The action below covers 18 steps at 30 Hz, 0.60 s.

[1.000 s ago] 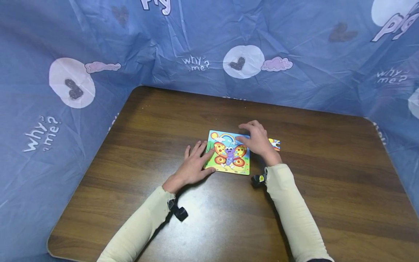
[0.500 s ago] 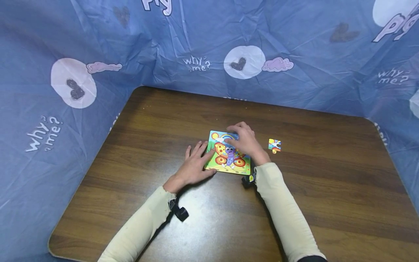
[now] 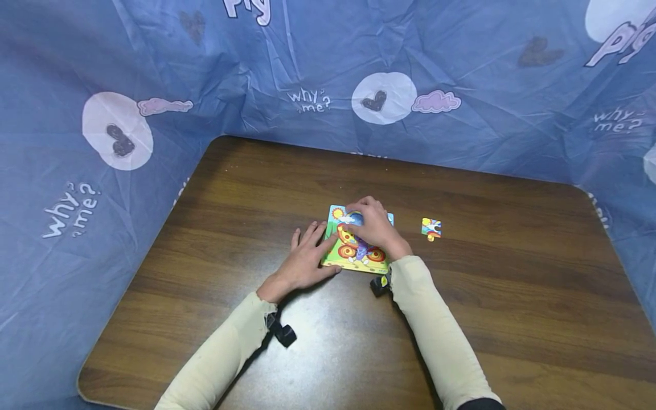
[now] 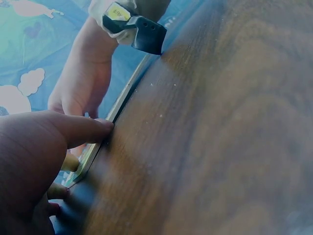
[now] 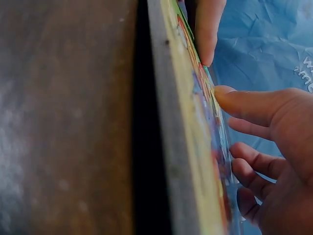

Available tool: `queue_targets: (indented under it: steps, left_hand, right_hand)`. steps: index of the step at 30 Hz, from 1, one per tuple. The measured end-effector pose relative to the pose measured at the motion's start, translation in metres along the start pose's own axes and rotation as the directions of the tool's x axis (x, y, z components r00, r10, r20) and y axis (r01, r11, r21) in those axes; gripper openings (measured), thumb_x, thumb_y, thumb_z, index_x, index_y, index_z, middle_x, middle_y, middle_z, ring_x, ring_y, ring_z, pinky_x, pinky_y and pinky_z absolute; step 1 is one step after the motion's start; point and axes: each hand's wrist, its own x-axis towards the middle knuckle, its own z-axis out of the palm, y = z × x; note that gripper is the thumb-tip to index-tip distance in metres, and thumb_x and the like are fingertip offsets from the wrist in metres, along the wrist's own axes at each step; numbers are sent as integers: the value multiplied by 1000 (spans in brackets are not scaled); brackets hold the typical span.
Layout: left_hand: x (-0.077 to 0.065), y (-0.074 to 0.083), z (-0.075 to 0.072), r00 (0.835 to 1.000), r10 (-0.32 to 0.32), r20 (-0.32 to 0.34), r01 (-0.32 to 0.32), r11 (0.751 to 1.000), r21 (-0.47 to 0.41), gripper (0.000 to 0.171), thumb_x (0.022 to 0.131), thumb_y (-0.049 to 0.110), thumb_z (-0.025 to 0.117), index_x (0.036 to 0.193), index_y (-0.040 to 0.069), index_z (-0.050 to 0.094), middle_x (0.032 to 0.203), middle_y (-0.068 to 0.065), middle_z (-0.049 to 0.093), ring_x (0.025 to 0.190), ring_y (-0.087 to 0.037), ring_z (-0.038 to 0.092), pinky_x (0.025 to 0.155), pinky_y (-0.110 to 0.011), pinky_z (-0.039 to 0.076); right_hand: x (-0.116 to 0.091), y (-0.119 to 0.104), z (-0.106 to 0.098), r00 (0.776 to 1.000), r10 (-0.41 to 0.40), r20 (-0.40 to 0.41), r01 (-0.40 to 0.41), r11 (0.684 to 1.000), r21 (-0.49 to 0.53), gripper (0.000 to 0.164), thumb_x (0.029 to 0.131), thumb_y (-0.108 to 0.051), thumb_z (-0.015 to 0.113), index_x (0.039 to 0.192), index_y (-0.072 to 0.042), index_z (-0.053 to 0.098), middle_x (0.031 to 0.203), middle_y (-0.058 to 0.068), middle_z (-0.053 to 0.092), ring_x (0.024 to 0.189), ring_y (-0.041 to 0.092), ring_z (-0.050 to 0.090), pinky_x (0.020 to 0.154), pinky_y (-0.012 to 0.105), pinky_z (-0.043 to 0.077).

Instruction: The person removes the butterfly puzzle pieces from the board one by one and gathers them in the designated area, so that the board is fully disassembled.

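A square jigsaw puzzle board (image 3: 359, 264) with a colourful butterfly picture lies on the wooden table. My left hand (image 3: 302, 263) is spread at its left side. The index finger reaches onto the picture and the thumb lies along the front edge, as the left wrist view also shows. My right hand (image 3: 376, 228) is over the upper part of the picture, covering much of it. In the right wrist view the thumb (image 5: 244, 104) touches the board's face, and the other fingers are bent and apart from it, with nothing visible between them.
One loose puzzle piece (image 3: 431, 228) lies on the table (image 3: 512, 273) to the right of the board. A blue printed cloth (image 3: 328, 74) hangs behind the table and along its sides. Each wrist wears a small black camera.
My right hand has moved left across the board, from its upper right corner toward the upper middle. The loose piece, partly covered before, now shows fully. The left hand stays in place.
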Motion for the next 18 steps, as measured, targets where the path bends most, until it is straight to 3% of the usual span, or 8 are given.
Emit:
queue_targets:
  steps: [18]
  left_hand:
    - [0, 0, 1, 1000, -18, 15, 18, 1000, 2, 76, 92, 47, 64, 156, 15, 36, 167, -20, 21, 157, -41, 12, 123, -69, 5]
  right_hand:
    - [1, 11, 6, 1000, -14, 7, 13, 1000, 25, 36, 91, -32, 74, 123, -15, 72, 134, 14, 50, 122, 32, 43, 107, 53, 35]
